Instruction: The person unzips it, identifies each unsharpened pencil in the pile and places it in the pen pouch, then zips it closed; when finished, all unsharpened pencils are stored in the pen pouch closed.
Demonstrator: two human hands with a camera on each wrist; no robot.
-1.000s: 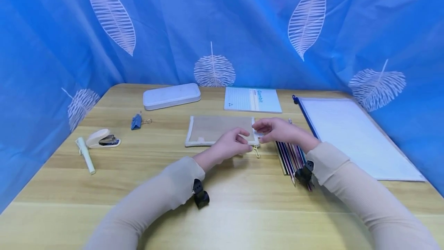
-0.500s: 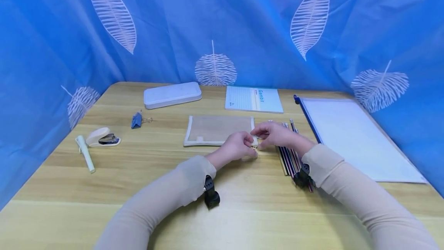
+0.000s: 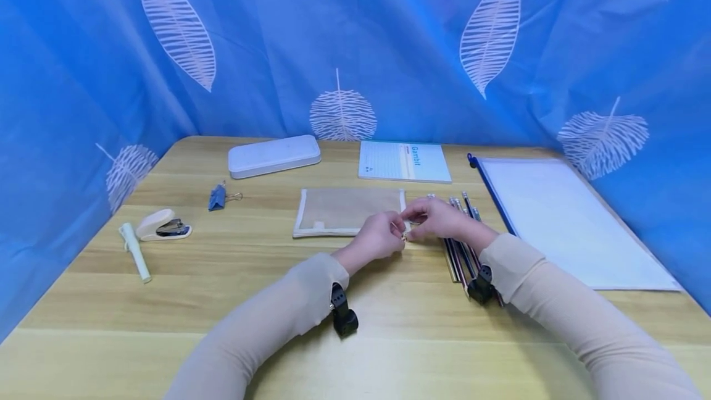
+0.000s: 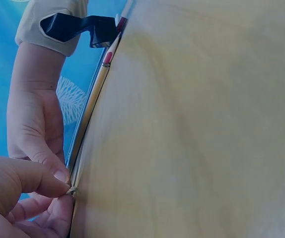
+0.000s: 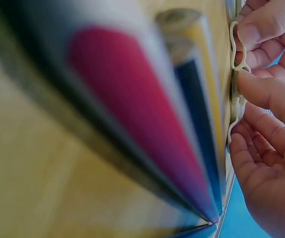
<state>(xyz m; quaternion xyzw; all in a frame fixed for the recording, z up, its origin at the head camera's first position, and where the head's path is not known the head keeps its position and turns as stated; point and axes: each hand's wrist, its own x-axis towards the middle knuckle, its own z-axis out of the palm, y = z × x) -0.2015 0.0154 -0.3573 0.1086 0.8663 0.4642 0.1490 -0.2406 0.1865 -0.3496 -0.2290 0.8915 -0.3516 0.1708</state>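
Beige mesh pouch (image 3: 349, 210) w/ white trim at fingertips (image 3: 401, 233); cream zip pull (image 5: 236, 49) betw. fingers. Multicolour pencils (image 3: 462, 233) (pink, blue, yellow) under right hand (image 3: 439, 218). Blue backdrop (image 3: 355, 42), white leaf print, beyond.

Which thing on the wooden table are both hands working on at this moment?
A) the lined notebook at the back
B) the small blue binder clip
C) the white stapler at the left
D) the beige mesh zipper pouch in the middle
D: the left hand and the right hand meet at the near right corner of the beige mesh zipper pouch, pinching its pale zipper pull.
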